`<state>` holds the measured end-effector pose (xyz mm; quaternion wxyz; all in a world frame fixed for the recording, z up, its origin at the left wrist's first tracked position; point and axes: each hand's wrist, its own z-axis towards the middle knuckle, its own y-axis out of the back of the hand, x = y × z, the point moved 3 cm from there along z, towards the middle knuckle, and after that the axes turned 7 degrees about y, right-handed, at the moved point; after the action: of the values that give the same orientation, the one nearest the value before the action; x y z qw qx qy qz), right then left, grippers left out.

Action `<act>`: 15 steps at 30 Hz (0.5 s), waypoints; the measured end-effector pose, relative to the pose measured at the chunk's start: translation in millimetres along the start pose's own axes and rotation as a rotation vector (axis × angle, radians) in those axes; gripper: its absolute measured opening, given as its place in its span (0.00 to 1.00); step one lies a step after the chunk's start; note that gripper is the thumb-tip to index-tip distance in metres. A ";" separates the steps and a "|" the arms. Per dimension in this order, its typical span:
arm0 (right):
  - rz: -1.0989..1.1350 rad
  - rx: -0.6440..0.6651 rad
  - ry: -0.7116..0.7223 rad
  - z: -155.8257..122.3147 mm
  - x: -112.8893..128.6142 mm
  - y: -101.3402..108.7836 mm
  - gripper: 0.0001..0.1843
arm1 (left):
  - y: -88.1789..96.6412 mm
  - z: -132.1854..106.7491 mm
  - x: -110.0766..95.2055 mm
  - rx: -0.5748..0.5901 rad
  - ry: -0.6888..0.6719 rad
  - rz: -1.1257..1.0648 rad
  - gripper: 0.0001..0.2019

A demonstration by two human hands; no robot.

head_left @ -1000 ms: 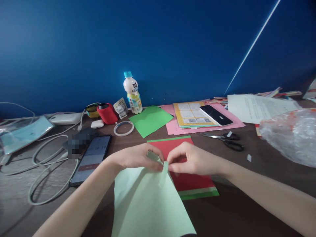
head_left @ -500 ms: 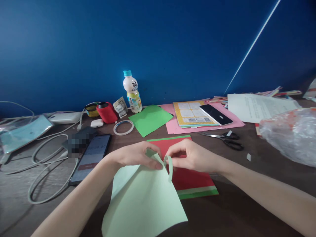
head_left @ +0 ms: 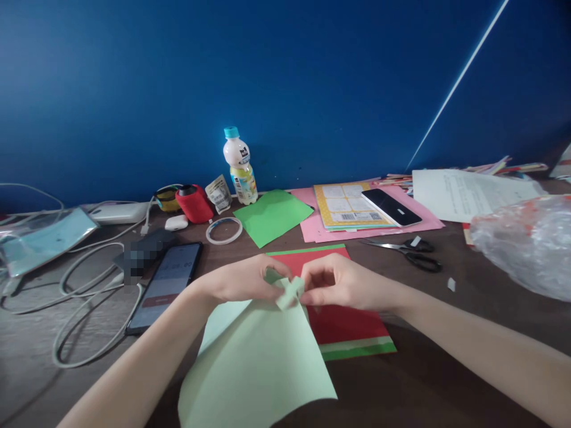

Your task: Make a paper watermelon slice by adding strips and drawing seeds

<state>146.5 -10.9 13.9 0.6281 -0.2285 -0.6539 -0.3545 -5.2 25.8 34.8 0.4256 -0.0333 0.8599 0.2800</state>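
A dark, wood-grained worktop (head_left: 446, 368) runs back to a plain deep-blue wall (head_left: 312, 77), where a thin pale line (head_left: 459, 80) slants across the right side. Against the wall stands a drink bottle (head_left: 241, 166), with a bright green sheet (head_left: 273, 217) beside it and pink paper (head_left: 307, 229) under a yellow booklet (head_left: 332, 221) farther right. Black-handled scissors (head_left: 417, 261) lie near crumpled clear plastic (head_left: 530, 249); white cables (head_left: 66, 356) loop at the left. At the near middle, the pale green sheet (head_left: 263, 362) rises over the worktop, beside a red panel (head_left: 350, 324). The person's left hand (head_left: 254, 278) is closed on its upper edge; the right hand (head_left: 332, 285) pinches a narrow pale green strip (head_left: 291, 293) there, thumb against forefinger.
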 end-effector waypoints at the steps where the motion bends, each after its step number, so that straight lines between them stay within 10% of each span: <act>1: -0.019 -0.012 0.008 -0.4 0.8 0.6 0.05 | 1.5 -0.2 1.3 -0.018 0.011 0.004 0.10; 15: 0.011 0.095 -0.040 -0.3 2.4 -0.1 0.06 | 1.7 -1.6 0.9 -0.060 0.080 0.057 0.11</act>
<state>146.4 -11.5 16.2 0.6268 -0.2089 -0.6814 -0.3149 -7.5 26.6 35.6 0.3814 -0.0327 0.8681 0.3159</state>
